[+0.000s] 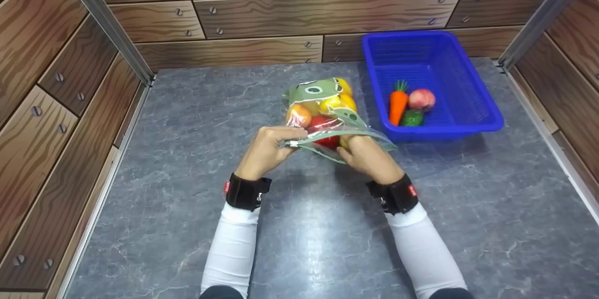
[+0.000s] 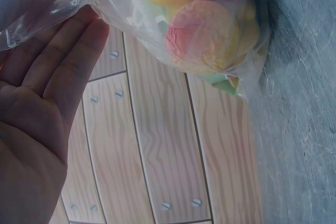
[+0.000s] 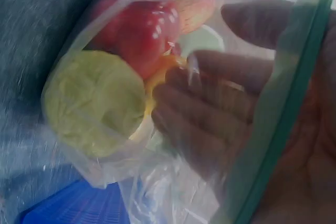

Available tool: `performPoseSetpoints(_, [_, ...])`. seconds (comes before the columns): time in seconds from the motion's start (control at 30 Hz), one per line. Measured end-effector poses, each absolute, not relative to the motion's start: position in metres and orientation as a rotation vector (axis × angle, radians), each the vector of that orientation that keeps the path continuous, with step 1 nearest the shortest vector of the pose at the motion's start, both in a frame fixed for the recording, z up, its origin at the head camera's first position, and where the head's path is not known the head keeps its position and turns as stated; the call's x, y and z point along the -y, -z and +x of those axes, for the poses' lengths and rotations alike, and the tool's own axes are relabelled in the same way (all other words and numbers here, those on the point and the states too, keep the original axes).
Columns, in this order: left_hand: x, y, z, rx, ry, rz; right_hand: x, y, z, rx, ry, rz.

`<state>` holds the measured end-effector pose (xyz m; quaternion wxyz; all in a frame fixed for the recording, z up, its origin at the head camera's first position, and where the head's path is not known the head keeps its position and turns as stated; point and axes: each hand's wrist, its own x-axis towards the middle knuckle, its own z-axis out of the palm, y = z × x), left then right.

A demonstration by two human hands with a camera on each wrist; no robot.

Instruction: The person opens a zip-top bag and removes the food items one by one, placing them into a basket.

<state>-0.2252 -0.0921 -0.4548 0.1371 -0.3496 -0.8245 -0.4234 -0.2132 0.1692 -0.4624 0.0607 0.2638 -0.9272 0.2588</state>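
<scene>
A clear zip bag (image 1: 313,84) with green print lies on the table, filled with toy-like produce. Inside it are a red bell pepper (image 3: 139,30), a pink-and-yellow round fruit (image 2: 202,35), several yellow fruits (image 1: 331,104) and a yellow-green round piece (image 3: 94,103). My left hand (image 1: 263,151) pinches the left end of the bag's mouth, by the white slider (image 1: 292,143). My right hand (image 1: 372,156) reaches through the mouth into the bag. Its fingers (image 3: 199,108) extend beside the pepper and the yellow-green piece, seen through the plastic, with nothing in their grip.
Right of the bag stands a blue plastic basket (image 1: 449,129). In it lie a carrot (image 1: 398,107), a peach (image 1: 421,99) and a dark green vegetable (image 1: 412,118). Wood-patterned panels (image 1: 262,18) wall the grey table (image 1: 187,186) at the back and sides.
</scene>
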Motion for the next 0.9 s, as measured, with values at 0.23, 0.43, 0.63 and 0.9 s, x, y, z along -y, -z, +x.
performPoseSetpoints(0.23, [0.09, 0.456, -0.225, 2.408, 1.211, -1.015, -0.167, 0.479, -0.213, 2.632, -0.517, 0.667])
performPoseSetpoints(0.43, [0.089, 0.455, -0.225, 2.44, 1.217, -1.01, -0.166, 0.486, -0.221, 2.514, -0.402, 0.614])
performPoseSetpoints(0.63, [0.088, 0.454, -0.226, 2.433, 1.243, -1.032, -0.171, 0.488, -0.218, 2.662, -0.496, 0.514])
performPoseSetpoints(0.9, [0.088, 0.456, -0.224, 2.47, 1.242, -1.003, -0.172, 0.496, -0.221, 2.74, -0.568, 0.413])
